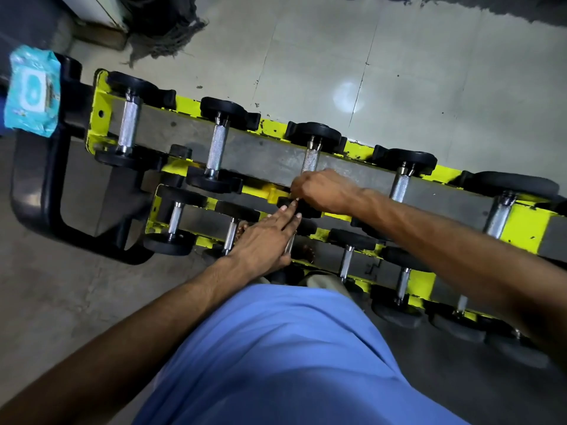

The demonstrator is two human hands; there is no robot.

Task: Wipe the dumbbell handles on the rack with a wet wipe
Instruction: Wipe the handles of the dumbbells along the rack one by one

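R hand (322, 191): grip curled round 3rd top-tier dumbbell handle (310, 161) on yellow rack (521, 228). L hand (267, 240) flat (fingers straight) on lower tier. Wipes pack (30, 90) far left.

Dim; glare spot on floor (348, 96); edges warped, corners blurry.

wipe pack (32, 90) left of rack (96, 127) | dumbbells (216, 147) across rack tiers | mop (165, 32) behind

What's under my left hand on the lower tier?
A sliver of chrome dumbbell handle shows beside the flat left hand. The palm covers the rest, and anything pressed beneath it cannot be seen.
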